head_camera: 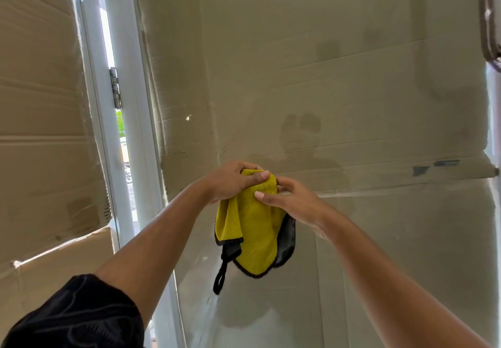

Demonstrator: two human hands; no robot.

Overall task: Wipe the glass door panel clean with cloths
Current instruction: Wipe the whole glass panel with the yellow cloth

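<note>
A yellow cloth (254, 228) with a black edge, grey back and black hanging loop is held up in front of the glass door panel (339, 90). My left hand (233, 182) grips its bunched top from the left. Pinching the same bunched part from the right is my right hand (292, 201). The cloth hangs down below both hands. The glass fills the middle and right of the view, with brown cardboard behind it and faint smudges and reflections on its surface.
A white door frame (130, 103) with a metal hinge (116, 87) runs down the left, with a narrow gap to the outdoors beside it. Cardboard sheets (40, 130) cover the pane at far left. A handle part (490, 22) shows at the top right edge.
</note>
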